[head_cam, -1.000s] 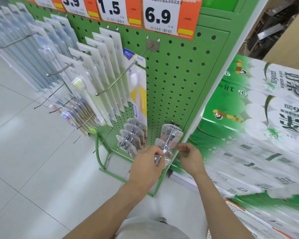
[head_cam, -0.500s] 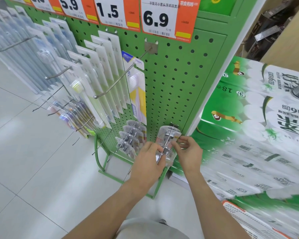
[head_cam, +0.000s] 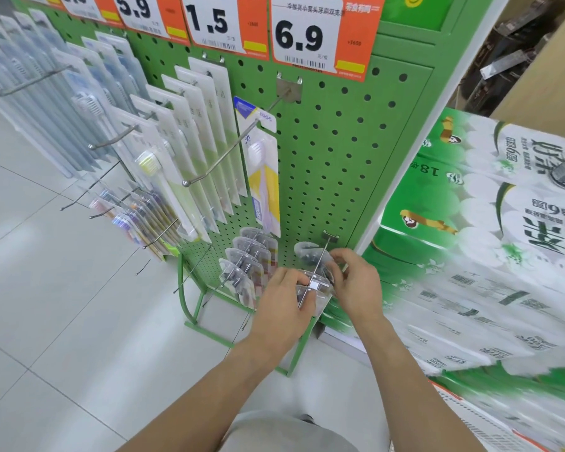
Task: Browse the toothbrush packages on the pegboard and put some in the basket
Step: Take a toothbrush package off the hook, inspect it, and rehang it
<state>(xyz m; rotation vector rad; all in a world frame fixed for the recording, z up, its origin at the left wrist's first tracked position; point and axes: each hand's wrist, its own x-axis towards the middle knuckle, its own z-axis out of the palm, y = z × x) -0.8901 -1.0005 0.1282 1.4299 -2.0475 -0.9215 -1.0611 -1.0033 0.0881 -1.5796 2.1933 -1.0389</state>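
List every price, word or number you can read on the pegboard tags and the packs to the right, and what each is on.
"6.9": price tag above the long hook.
"1.5": price tag to its left.
"5.9": price tag, cut off at the top.
"18": green tissue pack, printed upside down.
Small print, barcodes, the Chinese headings and the toothbrush packages' labels are too small or blurred to read.

You worked at a green pegboard (head_cam: 333, 151) dotted with dark holes. Its price tags (head_cam: 323, 31) were white and orange with black numerals and yellow patches. The packages (head_cam: 313, 285) at your hands were clear plastic. The tissue packs (head_cam: 470, 207) were green and white with floral print. The floor (head_cam: 62, 305) was pale grey tile.
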